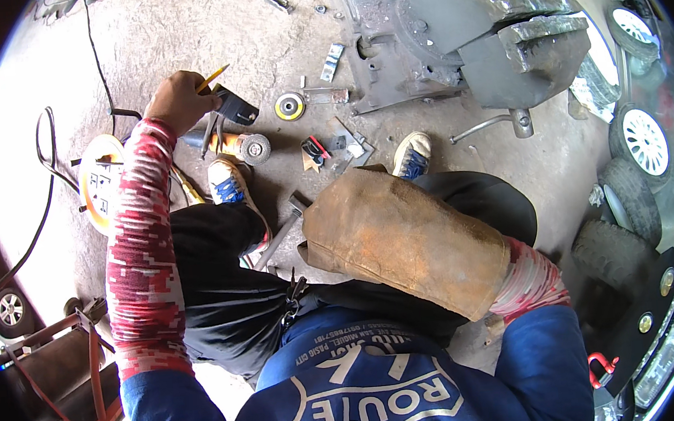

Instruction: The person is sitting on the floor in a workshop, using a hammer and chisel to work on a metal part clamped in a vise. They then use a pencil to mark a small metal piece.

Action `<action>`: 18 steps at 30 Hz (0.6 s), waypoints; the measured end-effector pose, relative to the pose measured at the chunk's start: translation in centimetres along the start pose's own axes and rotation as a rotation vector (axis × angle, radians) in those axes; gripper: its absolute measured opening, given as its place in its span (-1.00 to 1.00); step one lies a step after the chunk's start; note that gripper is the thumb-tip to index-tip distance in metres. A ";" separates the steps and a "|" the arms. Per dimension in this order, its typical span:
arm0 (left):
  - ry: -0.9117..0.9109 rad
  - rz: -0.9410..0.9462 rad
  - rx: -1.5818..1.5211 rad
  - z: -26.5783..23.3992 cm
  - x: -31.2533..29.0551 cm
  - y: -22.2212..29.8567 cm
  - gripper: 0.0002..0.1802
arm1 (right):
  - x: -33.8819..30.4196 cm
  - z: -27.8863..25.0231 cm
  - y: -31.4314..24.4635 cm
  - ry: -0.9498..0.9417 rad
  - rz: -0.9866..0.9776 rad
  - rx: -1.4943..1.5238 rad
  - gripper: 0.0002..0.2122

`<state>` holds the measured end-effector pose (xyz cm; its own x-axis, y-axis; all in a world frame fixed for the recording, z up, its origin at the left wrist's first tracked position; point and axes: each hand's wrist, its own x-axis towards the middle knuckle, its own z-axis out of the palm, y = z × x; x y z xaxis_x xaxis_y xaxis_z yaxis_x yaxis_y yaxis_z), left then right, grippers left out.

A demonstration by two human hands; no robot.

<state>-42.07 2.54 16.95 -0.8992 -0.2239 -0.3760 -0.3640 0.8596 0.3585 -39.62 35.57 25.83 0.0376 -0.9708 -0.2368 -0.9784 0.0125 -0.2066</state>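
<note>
My left hand [182, 104] reaches forward over the floor, its fingers closed around a yellow pencil [213, 78]. A dark rectangular piece [236, 105] shows right at those fingertips; whether it is also gripped is hard to tell. Just below lies an orange angle grinder [227, 143] with a round wire brush [255, 149]. Over my right hand is a large brown leather glove [403, 237], lying across my lap and right thigh. The fingers inside are hidden. A hammer [281, 230] is beside the glove, between my legs.
A yellow-rimmed disc [289, 106] and small metal scraps [353, 141] lie ahead of my shoes. A big dark metal assembly [499, 44] stands far right, with a T-shaped metal bar [490, 126] near it. Wheels [643, 138] line the right side; a black cable [31, 237] curves at left.
</note>
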 end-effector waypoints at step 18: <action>-0.053 -0.009 0.042 -0.6 -1.3 -0.4 -0.64 | -0.4 -0.8 -0.4 0.196 -0.012 -0.035 -0.97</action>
<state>-40.88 2.17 17.81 -0.8813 -0.2081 -0.4243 -0.3606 0.8764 0.3191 -39.46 35.75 26.77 0.0118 -0.9990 -0.0442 -0.9846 -0.0039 -0.1746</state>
